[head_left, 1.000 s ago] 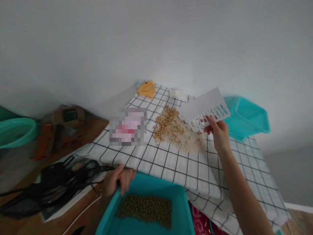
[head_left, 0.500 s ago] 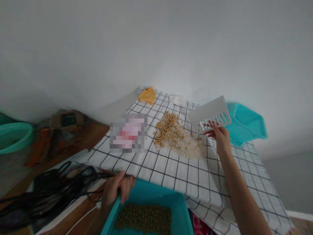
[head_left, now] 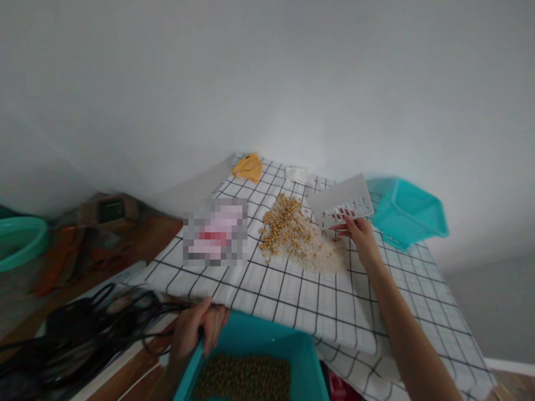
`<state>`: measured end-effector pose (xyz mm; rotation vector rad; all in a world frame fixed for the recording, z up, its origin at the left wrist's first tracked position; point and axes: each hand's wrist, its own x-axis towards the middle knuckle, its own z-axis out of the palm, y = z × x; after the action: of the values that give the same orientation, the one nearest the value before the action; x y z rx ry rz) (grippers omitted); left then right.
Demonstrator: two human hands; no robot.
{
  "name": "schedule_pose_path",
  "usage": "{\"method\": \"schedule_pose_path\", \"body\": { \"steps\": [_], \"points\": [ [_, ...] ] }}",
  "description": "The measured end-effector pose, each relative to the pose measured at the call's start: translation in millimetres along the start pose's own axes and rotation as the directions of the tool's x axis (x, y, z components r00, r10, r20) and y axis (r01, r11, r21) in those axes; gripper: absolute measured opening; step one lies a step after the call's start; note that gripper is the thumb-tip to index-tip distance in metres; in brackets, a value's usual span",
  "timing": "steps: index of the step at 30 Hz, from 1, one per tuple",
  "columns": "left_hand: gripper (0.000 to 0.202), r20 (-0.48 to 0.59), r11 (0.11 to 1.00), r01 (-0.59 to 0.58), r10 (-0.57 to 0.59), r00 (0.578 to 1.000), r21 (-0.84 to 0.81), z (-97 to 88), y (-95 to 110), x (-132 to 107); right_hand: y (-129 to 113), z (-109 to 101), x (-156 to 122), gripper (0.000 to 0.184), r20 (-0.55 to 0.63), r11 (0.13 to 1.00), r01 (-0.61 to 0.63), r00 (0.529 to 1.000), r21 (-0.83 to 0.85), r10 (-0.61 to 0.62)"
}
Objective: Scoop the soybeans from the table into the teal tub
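Note:
My right hand [head_left: 359,229] grips a thin white slotted board [head_left: 340,195] by its slotted lower edge and holds it tilted over the table. Left of the board is a pile of round yellow beans [head_left: 284,220]. Pale, rice-like grains [head_left: 320,256] spread from the pile toward my right hand. My left hand [head_left: 204,326] is closed around the left rim of a teal bin [head_left: 259,328] at the table's front edge. Small brown-green pellets [head_left: 246,376] cover the part of the bin's floor that shows.
A white cloth with black grid lines [head_left: 267,289] covers the table. An open teal basket [head_left: 413,214] stands at the right. Toward the back lie a yellow cloth [head_left: 248,167] and a white tissue [head_left: 300,176]. A blurred-out pink item [head_left: 217,228] is at the left, black cables [head_left: 104,323] below.
My right hand has brought the white board left and a little lower, nearer the pile. My left hand stays on the bin's rim. The whole view has shifted slightly.

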<state>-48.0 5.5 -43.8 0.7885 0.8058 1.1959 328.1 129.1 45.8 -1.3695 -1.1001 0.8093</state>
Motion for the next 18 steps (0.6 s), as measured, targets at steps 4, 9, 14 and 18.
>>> {"method": "schedule_pose_path", "body": {
  "steps": [4,9,14,18],
  "points": [
    [0.073,0.018,1.000,0.015,-0.015,1.000,0.012,-2.7,-0.6,0.7,-2.1,4.6,-2.5,0.054,0.122,1.000,0.027,0.992,-0.016,-0.025],
    [0.070,0.119,0.999,-0.003,-0.001,0.993,0.040,-13.8,-4.7,5.6,-4.8,6.7,-5.4,0.052,0.214,0.998,0.058,0.975,-0.011,-0.055],
    [0.073,0.236,0.996,-0.055,0.036,0.971,0.073,-23.9,-10.0,11.3,-6.9,6.6,-7.0,0.051,0.224,0.995,0.095,0.971,-0.011,-0.090],
    [0.074,0.179,0.994,-0.057,0.039,0.983,0.097,-23.4,-10.5,9.8,-7.9,6.7,-7.6,0.053,0.215,0.995,0.101,0.972,-0.025,-0.094]
  ]
}}
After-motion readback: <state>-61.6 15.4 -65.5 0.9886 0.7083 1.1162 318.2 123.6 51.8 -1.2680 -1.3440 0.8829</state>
